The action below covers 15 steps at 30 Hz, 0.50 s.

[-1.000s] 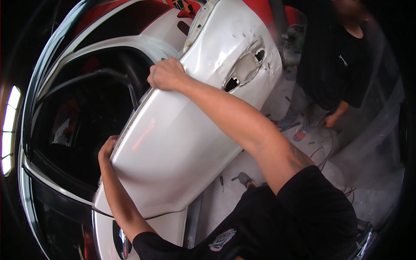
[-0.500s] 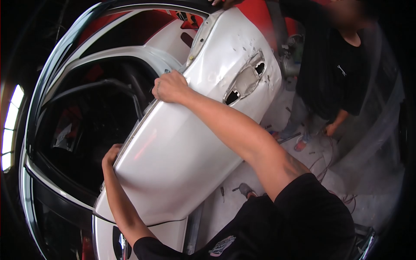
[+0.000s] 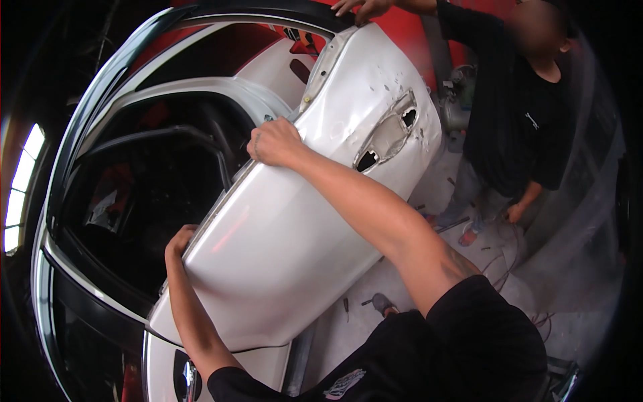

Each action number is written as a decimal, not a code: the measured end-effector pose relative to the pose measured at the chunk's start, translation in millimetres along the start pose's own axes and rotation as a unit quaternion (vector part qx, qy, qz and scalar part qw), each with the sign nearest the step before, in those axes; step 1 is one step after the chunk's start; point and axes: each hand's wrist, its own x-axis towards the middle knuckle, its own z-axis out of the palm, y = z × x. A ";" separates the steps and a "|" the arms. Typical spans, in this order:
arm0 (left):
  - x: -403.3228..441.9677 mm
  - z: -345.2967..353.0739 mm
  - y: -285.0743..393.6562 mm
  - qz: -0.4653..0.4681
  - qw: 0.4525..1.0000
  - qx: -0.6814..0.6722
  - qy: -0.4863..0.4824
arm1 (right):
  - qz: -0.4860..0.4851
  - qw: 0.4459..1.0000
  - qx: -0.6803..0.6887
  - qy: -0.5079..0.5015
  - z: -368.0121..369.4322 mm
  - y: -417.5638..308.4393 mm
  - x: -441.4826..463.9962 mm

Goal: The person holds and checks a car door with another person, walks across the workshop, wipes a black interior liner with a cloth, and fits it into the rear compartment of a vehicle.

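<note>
Plainly, your left hand (image 3: 179,240) and right hand (image 3: 276,142) clasp their fingers over the white door's (image 3: 281,241) left edge; it runs near-left to far-right, right hand nearer the handle recess (image 3: 388,139).

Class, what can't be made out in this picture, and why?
All in the head view:
Palm of the right hand: hidden by its own back.
Inner face of the white door: mostly hidden by its outer panel.
Chrome handle: end cut off by the bottom edge.
Shirt print: too small to read.
</note>
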 end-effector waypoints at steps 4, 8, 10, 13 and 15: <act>-3.0 1.6 3.8 0.016 1.000 -0.005 0.013 | -0.006 0.999 0.008 0.039 4.7 0.6 0.2; 6.5 -3.1 -10.5 0.016 1.000 -0.019 -0.009 | -0.016 1.000 0.001 0.021 5.6 1.8 1.2; -7.3 3.0 4.7 0.023 0.999 -0.016 0.038 | -0.019 1.000 -0.013 0.014 6.9 1.4 2.8; -18.5 8.9 16.4 0.028 0.996 -0.003 0.083 | -0.027 1.000 -0.009 0.001 -3.8 -0.8 -2.7; -18.7 5.8 19.8 0.020 0.998 -0.002 0.056 | -0.019 1.000 -0.008 0.012 2.9 -0.2 1.0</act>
